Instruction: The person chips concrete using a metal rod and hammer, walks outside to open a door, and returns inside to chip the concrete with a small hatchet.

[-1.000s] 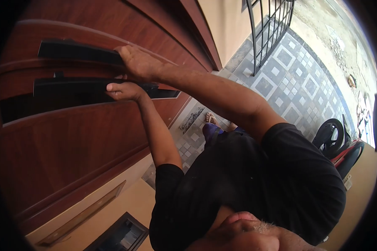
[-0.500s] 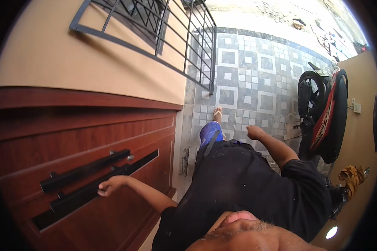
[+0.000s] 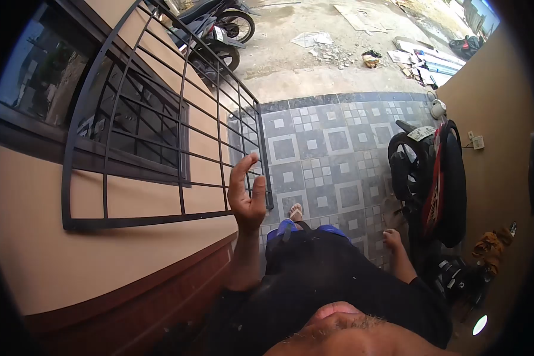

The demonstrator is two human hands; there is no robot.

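Note:
My left hand (image 3: 247,199) is raised in front of the lower right corner of a black metal window grille (image 3: 130,221). Its thumb and curved fingers stand apart with nothing between them; whether it touches the bars is unclear. Low on the right, my right hand (image 3: 391,239) hangs beside my body above the tiled floor (image 3: 338,140), its fingers curled in and no object visible in them. The red and black motorcycle (image 3: 436,184) is the nearest thing on that side.
A beige wall (image 3: 35,237) with a dark-framed window (image 3: 47,136) is on the left, above red-brown wood (image 3: 178,291). More motorcycles (image 3: 222,56) stand outside at the top. Rubble (image 3: 338,54) lies beyond the tiles, and another wall (image 3: 486,101) is on the right.
The view has swung from the red-brown door and its black handles to the grille and outdoor ground. Both hands were at the handles; the right left first, then the left came away and rose.

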